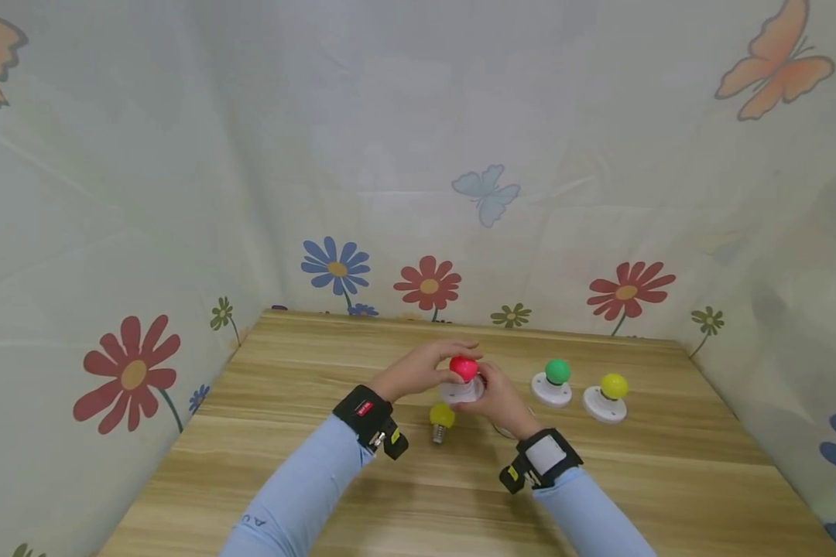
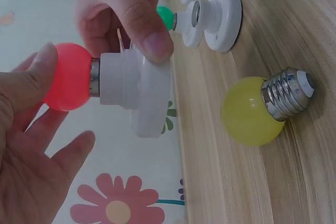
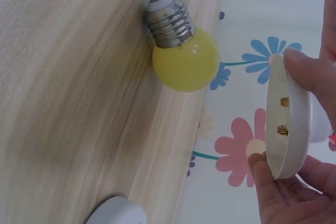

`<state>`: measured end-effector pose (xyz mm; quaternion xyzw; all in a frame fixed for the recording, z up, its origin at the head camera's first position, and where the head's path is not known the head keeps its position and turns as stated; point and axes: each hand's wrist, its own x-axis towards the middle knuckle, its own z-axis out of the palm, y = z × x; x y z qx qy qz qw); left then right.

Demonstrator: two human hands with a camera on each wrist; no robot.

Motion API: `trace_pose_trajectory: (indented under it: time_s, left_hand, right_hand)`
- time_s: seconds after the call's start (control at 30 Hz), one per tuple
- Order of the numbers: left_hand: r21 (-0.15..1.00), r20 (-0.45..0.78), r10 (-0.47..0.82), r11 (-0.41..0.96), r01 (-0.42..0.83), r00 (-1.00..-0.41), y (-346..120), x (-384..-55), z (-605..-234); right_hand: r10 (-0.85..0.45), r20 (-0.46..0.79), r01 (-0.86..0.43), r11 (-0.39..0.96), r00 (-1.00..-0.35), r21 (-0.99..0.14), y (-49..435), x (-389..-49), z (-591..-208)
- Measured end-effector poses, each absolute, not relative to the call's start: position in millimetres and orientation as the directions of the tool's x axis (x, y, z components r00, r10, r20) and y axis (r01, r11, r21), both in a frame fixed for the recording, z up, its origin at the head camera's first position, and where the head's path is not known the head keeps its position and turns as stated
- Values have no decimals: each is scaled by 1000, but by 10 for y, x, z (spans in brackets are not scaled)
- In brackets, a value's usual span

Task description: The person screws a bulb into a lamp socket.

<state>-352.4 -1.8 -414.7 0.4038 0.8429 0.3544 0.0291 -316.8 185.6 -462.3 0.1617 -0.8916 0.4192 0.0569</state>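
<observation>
My left hand pinches a red light bulb between thumb and fingers, while some of its other fingers stand away from the glass. The bulb's metal neck sits in a white lamp holder, a thin band of metal still showing. By its round base, my right hand grips that holder, lifted off the table and tilted in the left wrist view. Its hollow underside with two brass screws faces the right wrist camera. Below the hands a loose yellow bulb lies on the table, its screw thread bare.
A lamp holder without a bulb stands on the wooden table, mostly behind my right hand in the head view. To the right are holders carrying a green bulb and a second yellow bulb. Flower-printed sheeting surrounds the table.
</observation>
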Motion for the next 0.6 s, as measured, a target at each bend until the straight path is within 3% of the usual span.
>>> trace_pose_trajectory:
  time_s: [0.23, 0.47, 0.6]
  left_hand:
    - [597, 234, 720, 424, 681, -653, -36, -3500, -4124]
    - [544, 241, 602, 566, 619, -761, 45, -3457, -4147]
    - [538, 257, 577, 581, 611, -775, 73, -3461, -4193]
  right_hand:
    - [-235, 238, -333, 599, -942, -729, 1835, -3167, -4629]
    - [-234, 214, -314, 596, -948, -739, 1826, -3165, -4622]
    - [-231, 208, -307, 599, -951, -740, 1825, -3173, -4634]
